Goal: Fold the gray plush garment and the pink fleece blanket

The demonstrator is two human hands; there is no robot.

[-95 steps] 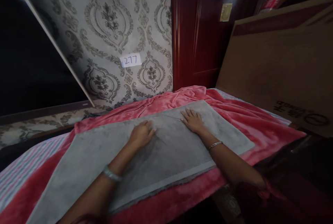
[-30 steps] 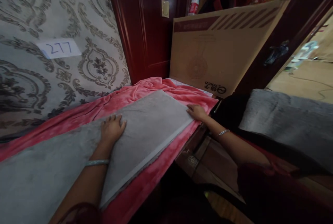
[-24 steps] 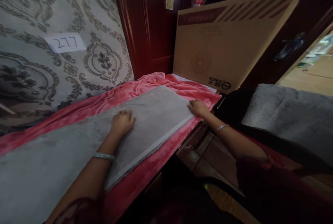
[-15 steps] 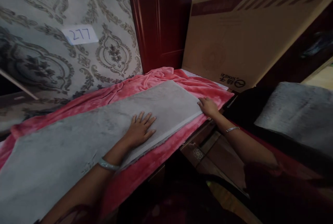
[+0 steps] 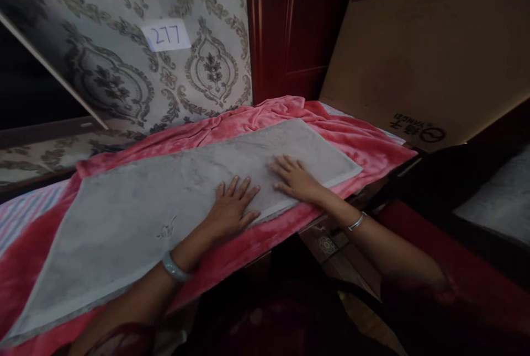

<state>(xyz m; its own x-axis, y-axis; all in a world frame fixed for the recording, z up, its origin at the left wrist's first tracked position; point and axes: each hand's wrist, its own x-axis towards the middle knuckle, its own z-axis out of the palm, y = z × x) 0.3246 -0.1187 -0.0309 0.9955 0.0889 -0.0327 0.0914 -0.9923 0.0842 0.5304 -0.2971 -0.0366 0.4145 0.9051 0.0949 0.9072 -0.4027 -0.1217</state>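
A long grey towel, folded lengthwise so that more than one layer shows at its near edge, lies on a pink plush blanket. A small embroidered mark sits on the towel's left half. My left hand rests flat near the towel's middle, fingers spread, with a pale bangle on the wrist. To its right, my right hand also lies palm down on the towel, fingers apart, a thin silver bracelet on that wrist. Neither hand grips anything.
Patterned wallpaper with a paper marked 277 rises behind. A dark red door and a large cardboard box stand at the back right. Striped cloth shows at left, a dark screen above it.
My right hand has moved left from the towel's right edge onto its surface, nearer my left hand. My left hand stays flat on the towel. The view has turned left.
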